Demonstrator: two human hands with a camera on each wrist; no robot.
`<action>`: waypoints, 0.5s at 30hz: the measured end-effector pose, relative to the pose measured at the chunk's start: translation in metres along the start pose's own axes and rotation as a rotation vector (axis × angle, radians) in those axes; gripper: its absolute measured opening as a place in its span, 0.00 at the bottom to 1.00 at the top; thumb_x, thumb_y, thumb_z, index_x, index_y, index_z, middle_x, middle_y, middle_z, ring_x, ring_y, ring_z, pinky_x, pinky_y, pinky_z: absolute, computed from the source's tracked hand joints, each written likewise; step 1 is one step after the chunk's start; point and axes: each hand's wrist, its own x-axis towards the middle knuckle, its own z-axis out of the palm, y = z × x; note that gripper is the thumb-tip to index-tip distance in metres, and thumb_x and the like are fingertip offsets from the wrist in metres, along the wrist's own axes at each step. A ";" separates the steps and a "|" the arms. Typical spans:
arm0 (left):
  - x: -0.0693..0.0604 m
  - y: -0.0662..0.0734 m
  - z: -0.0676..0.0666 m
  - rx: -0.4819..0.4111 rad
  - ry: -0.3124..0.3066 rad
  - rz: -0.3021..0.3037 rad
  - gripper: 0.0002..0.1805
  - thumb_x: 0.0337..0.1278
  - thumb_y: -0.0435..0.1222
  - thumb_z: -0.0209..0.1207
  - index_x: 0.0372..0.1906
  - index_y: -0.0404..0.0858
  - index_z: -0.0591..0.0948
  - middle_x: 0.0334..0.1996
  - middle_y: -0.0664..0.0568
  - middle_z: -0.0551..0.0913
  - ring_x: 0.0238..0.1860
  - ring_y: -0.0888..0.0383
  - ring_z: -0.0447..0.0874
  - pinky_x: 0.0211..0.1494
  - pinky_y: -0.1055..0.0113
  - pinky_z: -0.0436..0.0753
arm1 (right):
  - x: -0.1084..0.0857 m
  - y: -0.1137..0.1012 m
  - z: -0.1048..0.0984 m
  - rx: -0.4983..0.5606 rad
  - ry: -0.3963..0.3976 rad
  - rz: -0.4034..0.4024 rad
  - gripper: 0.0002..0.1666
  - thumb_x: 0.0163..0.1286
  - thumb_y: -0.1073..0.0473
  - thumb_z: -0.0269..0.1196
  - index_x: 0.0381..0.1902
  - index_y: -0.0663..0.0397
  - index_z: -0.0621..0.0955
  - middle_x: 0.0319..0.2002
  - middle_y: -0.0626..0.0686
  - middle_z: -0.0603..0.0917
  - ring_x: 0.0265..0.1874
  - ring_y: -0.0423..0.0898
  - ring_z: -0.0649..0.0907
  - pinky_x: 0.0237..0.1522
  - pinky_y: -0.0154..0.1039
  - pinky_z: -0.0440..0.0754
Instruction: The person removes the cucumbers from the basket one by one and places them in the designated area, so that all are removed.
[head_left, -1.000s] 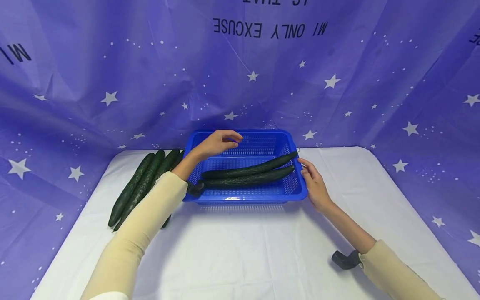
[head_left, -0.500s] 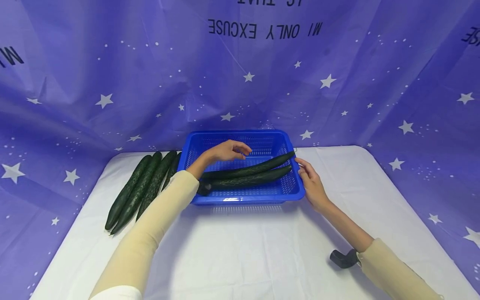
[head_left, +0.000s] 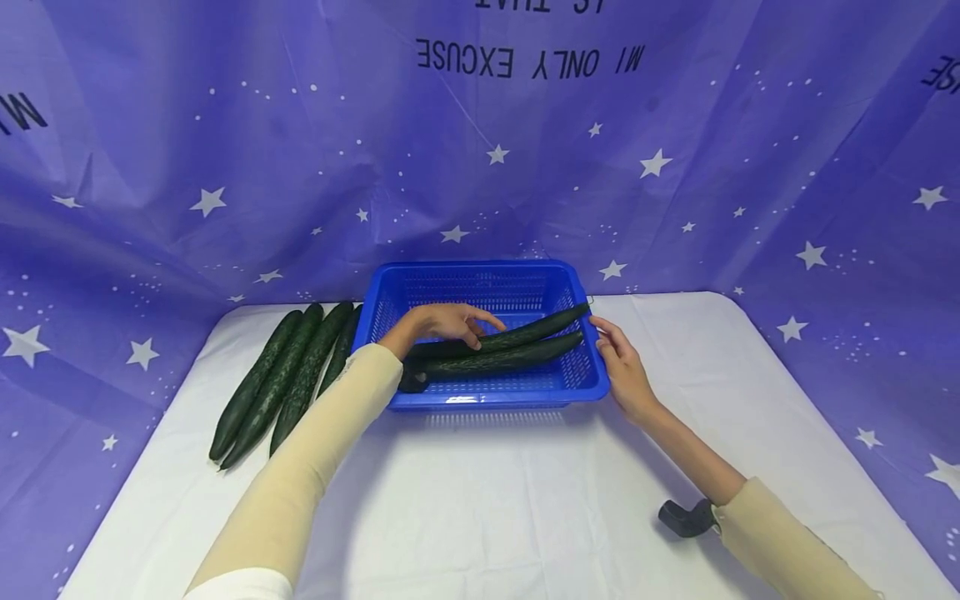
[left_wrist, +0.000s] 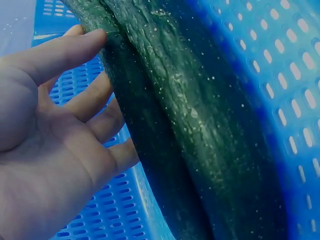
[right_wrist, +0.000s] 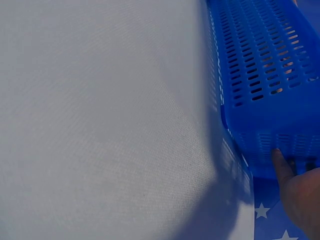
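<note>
A blue slotted plastic basket (head_left: 491, 400) stands at the back of the table with two long dark green cucumbers lying side by side in it, the far cucumber (head_left: 536, 329) and the near cucumber (head_left: 517, 356). My left hand (head_left: 448, 320) reaches in over the left side, its thumb at the far cucumber. In the left wrist view the hand's (left_wrist: 55, 125) fingers curl behind that cucumber (left_wrist: 145, 120), and their tips are hidden. My right hand (head_left: 630, 379) holds the basket's right end at the rim. The right wrist view has one digit against the basket's outer wall (right_wrist: 265, 117).
Several more cucumbers (head_left: 258, 379) lie on the white tablecloth (head_left: 480, 508) left of the basket, partly hidden by the left sleeve. A purple curtain (head_left: 300, 150) with stars hangs right behind the basket. A black wrist mount (head_left: 686, 518) sits by the right sleeve.
My left hand has moved down and slightly right, from above the basket onto the far cucumber. My right hand stays at the rim. The view has shifted slightly.
</note>
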 end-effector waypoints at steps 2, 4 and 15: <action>0.000 -0.001 0.000 -0.010 -0.007 -0.011 0.29 0.70 0.24 0.54 0.71 0.49 0.73 0.76 0.43 0.57 0.73 0.46 0.60 0.71 0.47 0.61 | 0.000 0.000 0.000 0.002 0.000 0.002 0.27 0.83 0.60 0.41 0.75 0.62 0.61 0.66 0.67 0.68 0.51 0.40 0.79 0.49 0.32 0.80; 0.001 -0.002 0.000 -0.021 -0.007 -0.015 0.29 0.69 0.24 0.54 0.70 0.49 0.74 0.76 0.43 0.56 0.73 0.46 0.59 0.71 0.47 0.61 | 0.000 0.001 0.000 0.002 0.000 0.004 0.27 0.83 0.60 0.41 0.75 0.61 0.61 0.66 0.67 0.68 0.51 0.41 0.79 0.49 0.32 0.80; 0.001 -0.002 0.001 -0.070 -0.008 -0.016 0.31 0.67 0.21 0.55 0.70 0.48 0.73 0.77 0.47 0.53 0.74 0.46 0.58 0.71 0.47 0.62 | 0.000 0.001 -0.001 -0.003 -0.005 0.004 0.27 0.84 0.59 0.41 0.75 0.61 0.61 0.67 0.67 0.67 0.51 0.41 0.79 0.49 0.32 0.80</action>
